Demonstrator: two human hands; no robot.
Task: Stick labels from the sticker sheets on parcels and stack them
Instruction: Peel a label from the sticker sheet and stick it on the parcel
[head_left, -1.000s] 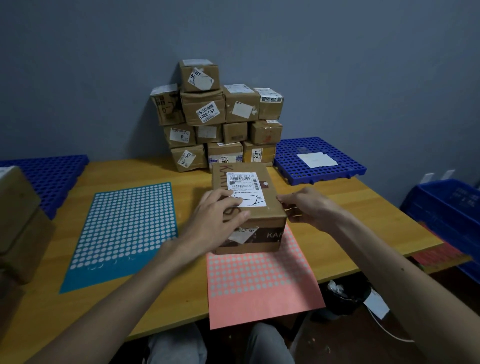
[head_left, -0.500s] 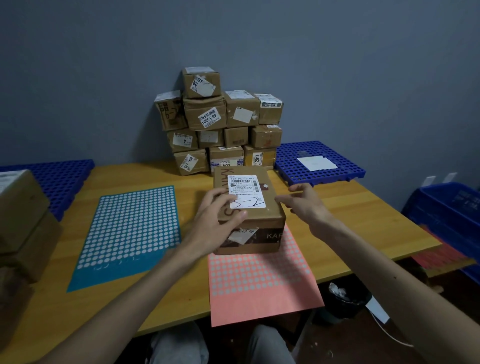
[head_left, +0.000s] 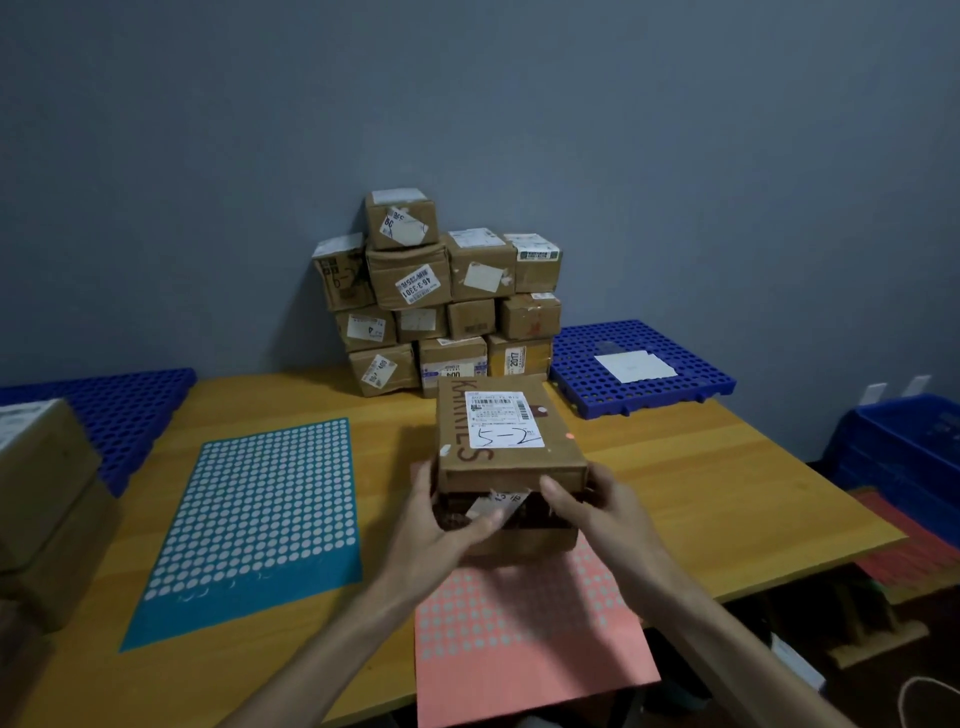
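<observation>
A brown cardboard parcel (head_left: 506, 457) with a white shipping label on top and a small pink dot sticker near its right edge sits at the table's middle. My left hand (head_left: 441, 525) grips its near left side, thumb across the front face. My right hand (head_left: 597, 512) grips the near right corner. Under the parcel's near edge lies a pink sticker sheet (head_left: 524, 639). A teal sticker sheet (head_left: 260, 519) lies flat to the left. The stack of labelled parcels (head_left: 441, 301) stands against the wall behind.
Blue perforated pallets lie at the back right (head_left: 644, 369), with white paper on it, and back left (head_left: 119, 410). Brown boxes (head_left: 47, 493) are piled at the left edge. Blue crates (head_left: 909, 447) stand right of the wooden table (head_left: 701, 478).
Both hands came off the parcel's top and sides and now grip its near corners. A pink dot sticker shows on the top. The camera has tilted slightly.
</observation>
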